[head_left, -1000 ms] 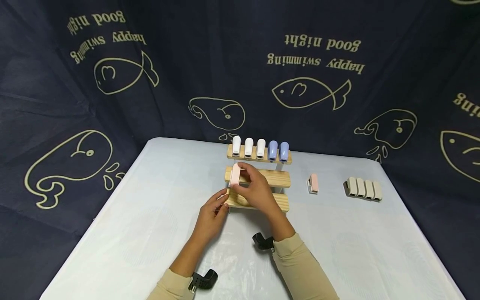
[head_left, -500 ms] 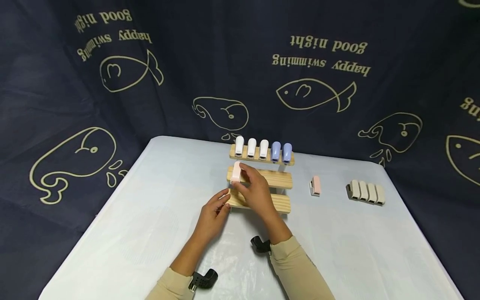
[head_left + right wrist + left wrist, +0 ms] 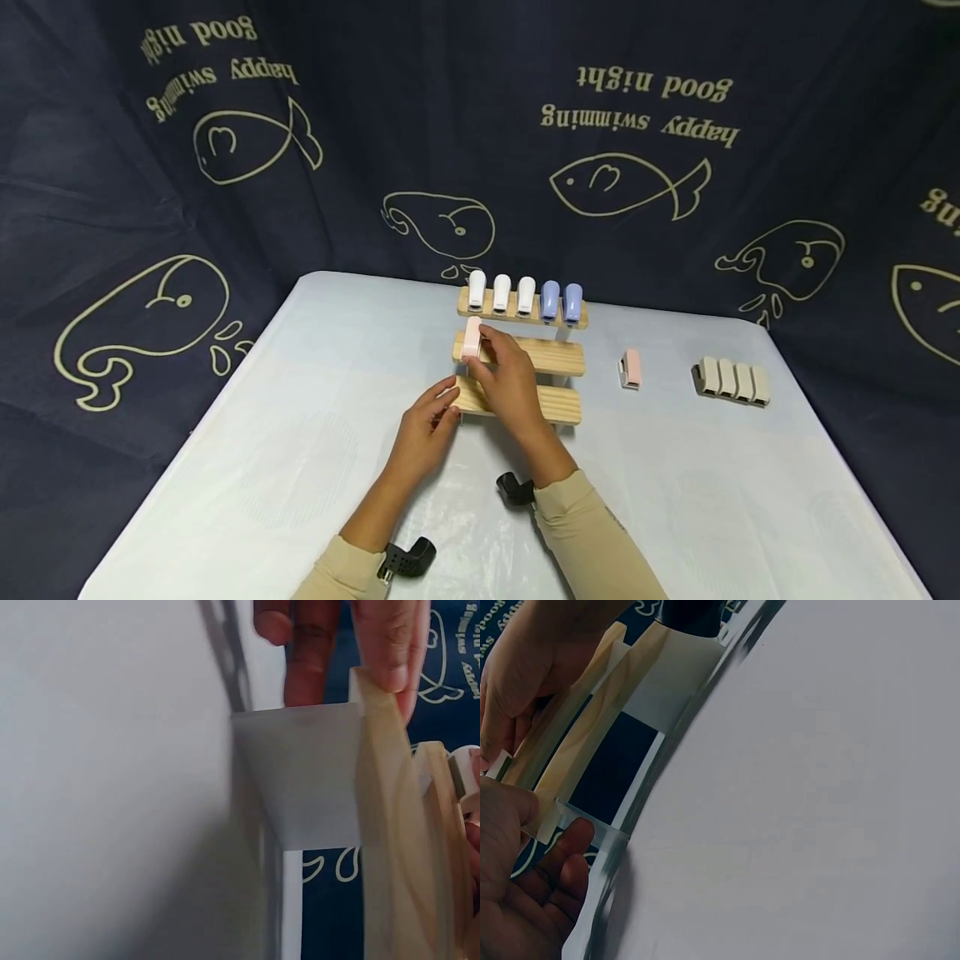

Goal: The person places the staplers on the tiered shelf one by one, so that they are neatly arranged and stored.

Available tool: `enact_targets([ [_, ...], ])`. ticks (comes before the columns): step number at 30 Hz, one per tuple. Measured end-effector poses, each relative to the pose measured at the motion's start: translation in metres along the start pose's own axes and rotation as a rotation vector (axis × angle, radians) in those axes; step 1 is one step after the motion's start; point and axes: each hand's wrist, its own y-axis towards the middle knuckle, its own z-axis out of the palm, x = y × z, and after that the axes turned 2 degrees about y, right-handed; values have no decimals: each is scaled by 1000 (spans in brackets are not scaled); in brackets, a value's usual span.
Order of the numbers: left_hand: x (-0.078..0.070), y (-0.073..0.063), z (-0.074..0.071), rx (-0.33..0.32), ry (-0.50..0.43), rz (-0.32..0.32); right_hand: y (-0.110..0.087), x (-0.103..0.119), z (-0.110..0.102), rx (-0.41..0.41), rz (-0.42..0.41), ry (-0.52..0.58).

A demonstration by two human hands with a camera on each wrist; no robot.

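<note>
Small pale-pink plastic stapler (image 3: 472, 337) is at the left end of the middle light-wood shelf (image 3: 557, 357); I can't tell if it's touching. Right hand (image 3: 512, 385) has it pinched, thumb and fingers. Left hand (image 3: 420, 437) loose, fingers against the left end of the bottom light-wood shelf (image 3: 557, 405). Top light-wood shelf (image 3: 488, 315): three white staplers (image 3: 502, 294), two blue staplers (image 3: 550, 301). Table (image 3: 300, 492), right side: second pink stapler (image 3: 632, 367), four beige staplers (image 3: 727, 377) in a row.

Pink stapler (image 3: 472, 337); tan grained rack (image 3: 555, 357); navy curtain (image 3: 450, 100), cream fish (image 3: 611, 187).

Both sleeves (image 3: 596, 537) are beige, both wrist devices (image 3: 414, 557) black and rounded.
</note>
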Motion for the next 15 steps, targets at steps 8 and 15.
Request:
enact_targets([
  [8, 1, 0, 1, 8, -1, -5, -1, -1, 1, -15, -4, -45],
  [15, 1, 0, 1, 6, -2, -3, -3, -1, -3, -4, 6, 11],
])
